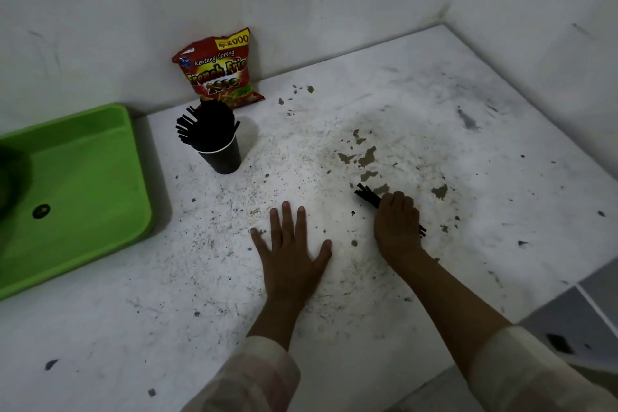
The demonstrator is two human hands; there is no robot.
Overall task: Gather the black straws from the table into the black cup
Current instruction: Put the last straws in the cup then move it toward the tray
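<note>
A black cup stands on the worn white table at the back left, holding several black straws that fan out of its top. My right hand lies low on the table, right of centre, with its fingers closed around a small bundle of black straws; the ends stick out above my knuckles and a short tip shows at the hand's right side. My left hand rests flat on the table with its fingers spread, holding nothing, to the left of the right hand.
A green plastic tray sits at the left edge of the table. A red snack bag leans on the wall behind the cup. White walls close the back and the right. The table's edge drops off at the lower right.
</note>
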